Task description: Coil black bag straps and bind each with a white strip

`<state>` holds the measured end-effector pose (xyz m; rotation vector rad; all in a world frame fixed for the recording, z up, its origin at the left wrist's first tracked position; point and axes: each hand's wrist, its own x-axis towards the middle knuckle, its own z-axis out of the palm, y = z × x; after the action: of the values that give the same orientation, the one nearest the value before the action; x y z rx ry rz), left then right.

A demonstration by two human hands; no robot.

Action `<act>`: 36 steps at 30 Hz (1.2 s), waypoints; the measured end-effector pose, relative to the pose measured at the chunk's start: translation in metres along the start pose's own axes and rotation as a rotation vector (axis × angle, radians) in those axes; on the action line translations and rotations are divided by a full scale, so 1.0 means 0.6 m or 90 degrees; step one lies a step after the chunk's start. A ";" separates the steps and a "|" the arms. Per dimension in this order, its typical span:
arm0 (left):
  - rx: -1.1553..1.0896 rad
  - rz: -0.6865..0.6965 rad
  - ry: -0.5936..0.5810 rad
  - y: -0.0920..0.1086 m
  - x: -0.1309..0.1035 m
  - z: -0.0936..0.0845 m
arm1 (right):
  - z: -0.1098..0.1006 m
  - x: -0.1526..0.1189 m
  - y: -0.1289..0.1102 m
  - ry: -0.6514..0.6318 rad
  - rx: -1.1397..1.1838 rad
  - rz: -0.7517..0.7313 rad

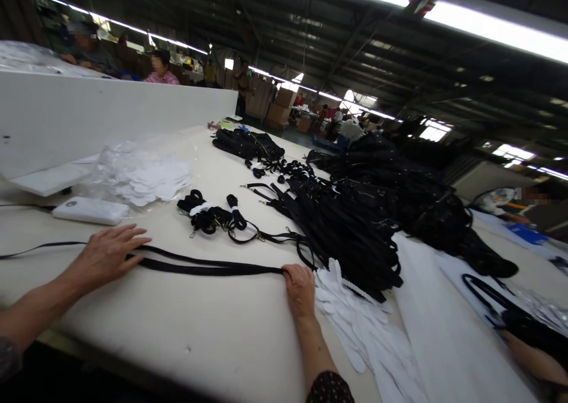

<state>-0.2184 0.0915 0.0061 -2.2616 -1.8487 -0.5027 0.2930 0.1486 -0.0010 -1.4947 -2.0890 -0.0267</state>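
Note:
A long black strap (213, 268) lies stretched across the white table (186, 326), doubled between my hands. My right hand (300, 289) is closed round its right end. On the left, my left hand (109, 250) rests over the strap with its fingers stretched out and apart. Coiled black straps with metal clips (208, 216) sit just beyond the strap. Past my right hand spreads a large pile of black straps (341, 231). White strips (355, 320) lie beside my right wrist.
White cut pieces in clear plastic (142, 175) and a white box-like device (90, 210) are at the left. Black bags (399, 178) are heaped at the back right. Another person's arm (535, 358) reaches in at the right edge. A white partition (115, 104) stands behind.

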 end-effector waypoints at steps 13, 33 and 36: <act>-0.254 0.103 -0.159 0.316 0.086 0.058 | -0.001 -0.011 -0.003 -0.033 0.004 -0.062; -0.301 0.081 -0.195 0.299 0.051 0.030 | -0.044 -0.051 -0.027 -0.137 0.110 -0.124; -0.297 0.076 -0.186 0.302 0.052 0.027 | -0.051 -0.049 -0.040 -0.143 0.113 -0.098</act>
<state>-0.0340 0.0871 0.0160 -2.8663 -1.8578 -0.6738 0.2919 0.1039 0.0187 -1.2785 -2.3126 0.2729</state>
